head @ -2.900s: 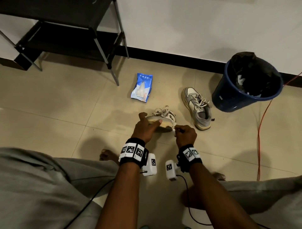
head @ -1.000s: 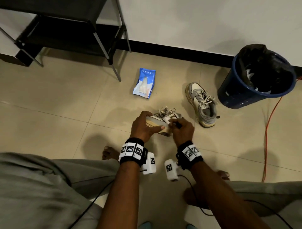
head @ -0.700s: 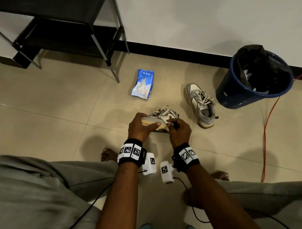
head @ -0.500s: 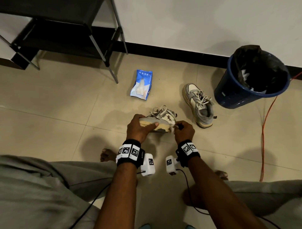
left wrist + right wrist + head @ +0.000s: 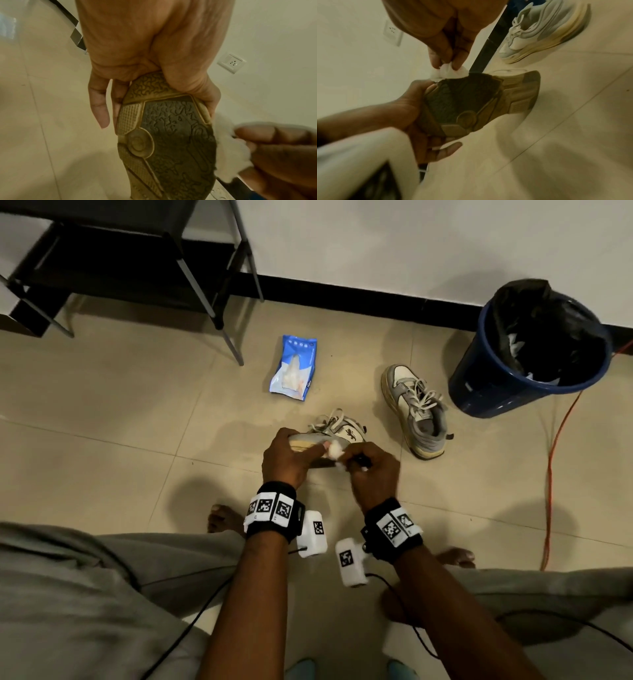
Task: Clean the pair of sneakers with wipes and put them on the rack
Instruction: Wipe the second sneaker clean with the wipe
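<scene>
— What sits farthest left of the hands?

— The black shoe rack (image 5: 113, 265), up and well to the left of the left hand (image 5: 286, 460), against the wall. Nearer, just above that hand, lies the blue wipes packet (image 5: 294, 368) on the floor tiles (image 5: 102, 412).

— And the left hand itself?

— It grips the held sneaker (image 5: 337, 431) by one end, thumb and fingers wrapped round the edges, the tread (image 5: 164, 135) facing the wrist camera.

— The right hand (image 5: 373, 474)?

— Fingertips pinched on a crumpled white wipe (image 5: 448, 72), pressed to the sole's rim — right beside the left thumb.

— Further right?

— The second sneaker (image 5: 416, 409) stands upright on the floor, above and right of the right hand; beyond it is the blue bin (image 5: 527, 354) with a black liner, an orange cable (image 5: 551, 474) trailing past.
</scene>
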